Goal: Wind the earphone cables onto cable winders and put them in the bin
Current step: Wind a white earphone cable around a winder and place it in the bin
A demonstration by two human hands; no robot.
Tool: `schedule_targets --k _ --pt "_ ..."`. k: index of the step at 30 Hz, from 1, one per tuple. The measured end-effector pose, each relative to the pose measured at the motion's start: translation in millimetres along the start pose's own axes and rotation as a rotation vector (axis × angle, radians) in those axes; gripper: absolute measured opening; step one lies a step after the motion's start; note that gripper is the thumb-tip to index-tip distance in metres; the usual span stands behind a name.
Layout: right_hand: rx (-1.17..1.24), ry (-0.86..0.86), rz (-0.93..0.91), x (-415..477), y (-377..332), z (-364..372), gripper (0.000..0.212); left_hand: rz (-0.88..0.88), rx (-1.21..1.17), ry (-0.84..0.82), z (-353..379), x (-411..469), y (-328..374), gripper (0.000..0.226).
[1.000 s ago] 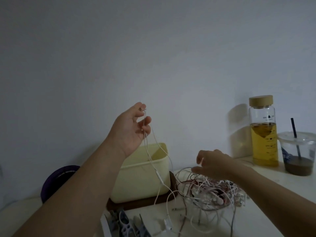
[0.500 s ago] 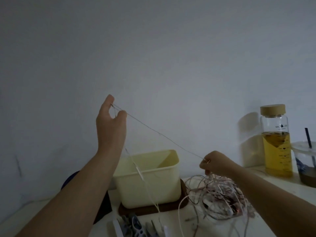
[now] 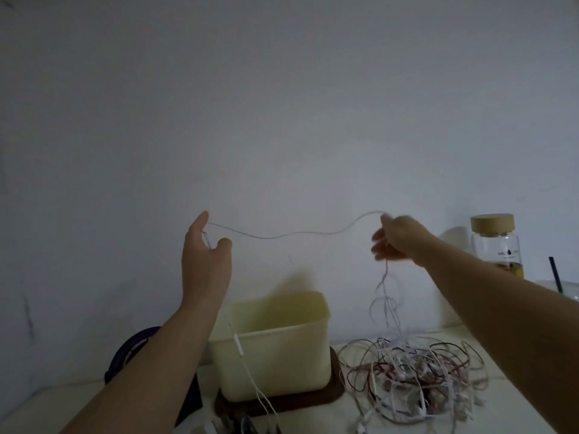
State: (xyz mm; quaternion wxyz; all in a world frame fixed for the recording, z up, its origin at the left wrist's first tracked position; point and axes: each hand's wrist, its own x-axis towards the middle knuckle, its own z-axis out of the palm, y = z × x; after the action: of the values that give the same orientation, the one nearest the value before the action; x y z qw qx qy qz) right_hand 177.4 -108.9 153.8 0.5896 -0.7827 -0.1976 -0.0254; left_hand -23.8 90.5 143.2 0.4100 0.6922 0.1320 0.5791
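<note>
A thin white earphone cable hangs in a slack curve between both raised hands. My left hand holds one end between thumb and fingers, and the rest drops down past the cream bin with its inline remote. My right hand, blurred, grips the other part; strands fall from it to the tangled pile of earphone cables on the table. Cable winders show only partly at the bottom edge.
The bin stands on a dark wooden tray. A glass bottle with yellow liquid and a wooden lid stands at the right, with a plastic cup and straw beside it. A purple round object lies behind my left forearm.
My right hand rose from the pile to the height of my left hand, lifting strands with it. The stretch of cable between the hands went from taut to slack. The camera tilted up.
</note>
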Motion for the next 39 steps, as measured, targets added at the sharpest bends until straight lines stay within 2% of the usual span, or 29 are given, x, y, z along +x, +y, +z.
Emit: schedule_targets --k 2,3,5,8,12,18,22,27,39 --pt "-0.098 0.259 -0.253 5 -17 -2 0.048 0.026 0.07 -0.034 2 0 0 0.06" --pt "-0.15 0.328 -0.361 4 -24 -3 0.043 0.044 0.105 -0.055 3 0 -1 0.06" --pt "-0.145 0.275 -0.455 0 -39 -5 0.036 0.069 0.141 -0.1 6 1 -1 0.06" --pt "-0.148 0.092 -0.52 -10 -58 -3 0.042 0.062 0.16 -0.151 10 1 -1 0.058" --pt "-0.143 0.093 -0.664 -26 -74 3 0.044 -0.01 0.135 -0.23 15 -1 -1 0.05" --pt "-0.144 -0.004 -0.834 -51 -107 20 0.042 0.0 0.138 -0.479 28 -13 11 0.04" --pt "-0.193 -0.026 -0.901 -59 -108 29 0.041 0.019 0.037 -0.327 12 -1 18 0.025" --pt "-0.221 -0.099 -0.882 -72 -112 50 0.039 0.084 -0.034 -0.11 -37 29 34 0.026" --pt "-0.266 -0.34 -0.875 -117 -133 147 0.037 0.199 0.021 -0.008 -127 45 51 0.028"
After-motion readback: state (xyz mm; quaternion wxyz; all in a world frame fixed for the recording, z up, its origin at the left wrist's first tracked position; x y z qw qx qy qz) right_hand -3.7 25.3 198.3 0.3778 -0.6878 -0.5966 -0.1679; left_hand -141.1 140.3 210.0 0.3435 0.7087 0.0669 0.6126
